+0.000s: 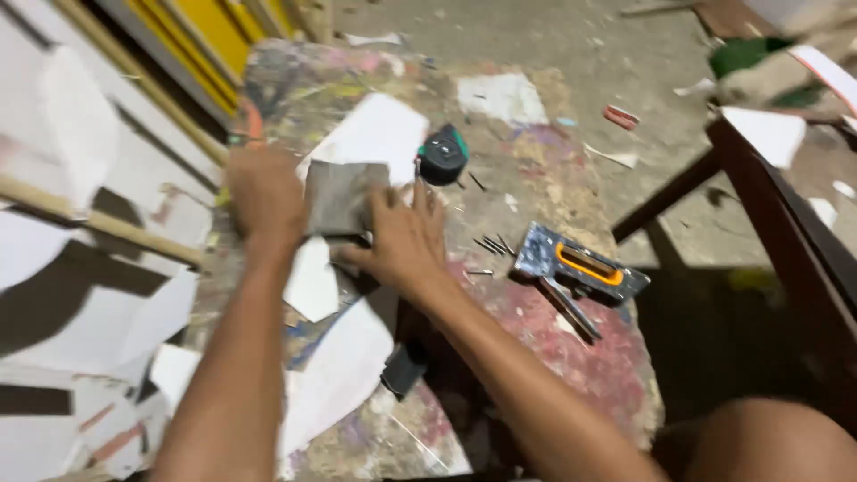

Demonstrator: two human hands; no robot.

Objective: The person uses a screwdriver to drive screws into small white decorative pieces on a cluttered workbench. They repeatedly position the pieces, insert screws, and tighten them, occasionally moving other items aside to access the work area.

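Note:
A grey rectangular sheet, like sandpaper, lies on the paint-stained worktable. My left hand grips its left edge. My right hand presses on its right edge with fingers spread flat. White paper pieces lie under and around the sheet. The frame is blurred by motion.
A black and green tape measure sits just beyond my right hand. A metal staple gun with an orange handle lies to the right, with loose nails beside it. A dark wooden frame stands at right. White scraps cover the floor at left.

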